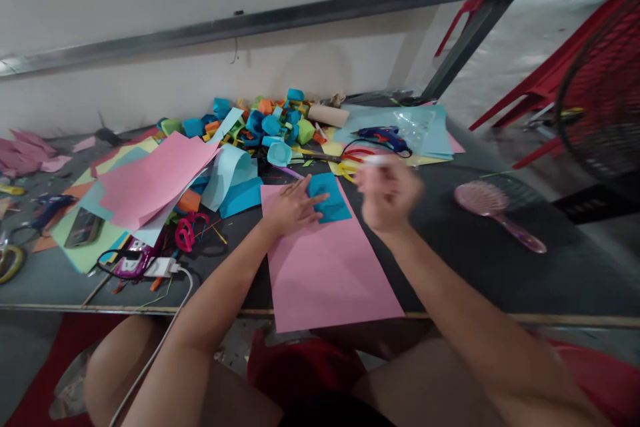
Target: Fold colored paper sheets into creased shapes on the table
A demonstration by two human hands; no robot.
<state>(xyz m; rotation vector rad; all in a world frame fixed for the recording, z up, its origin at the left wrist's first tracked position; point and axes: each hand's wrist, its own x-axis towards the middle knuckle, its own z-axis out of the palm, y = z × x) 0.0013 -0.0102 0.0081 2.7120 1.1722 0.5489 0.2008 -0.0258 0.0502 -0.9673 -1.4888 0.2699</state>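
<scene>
My left hand (296,208) lies flat with its fingers spread, pressing on a small blue paper piece (334,203). Faint dark marks show on that piece. It rests on the upper part of a large pink sheet (330,280), whose lower edge hangs over the table's front. To the right, my right hand (387,193) is raised and smeared by motion, its fingers curled in. Something whitish shows at its top, too blurred to name. Behind this hand lie scissors with yellow handles (349,170).
Folded paper pieces (270,125) are heaped at the back, near a cardboard tube (329,115) and a blue glue gun (383,137). Loose coloured sheets (155,180) and pink-handled scissors (185,233) lie left. A pink hairbrush (483,199) is right, with a fan (603,93) beyond the table.
</scene>
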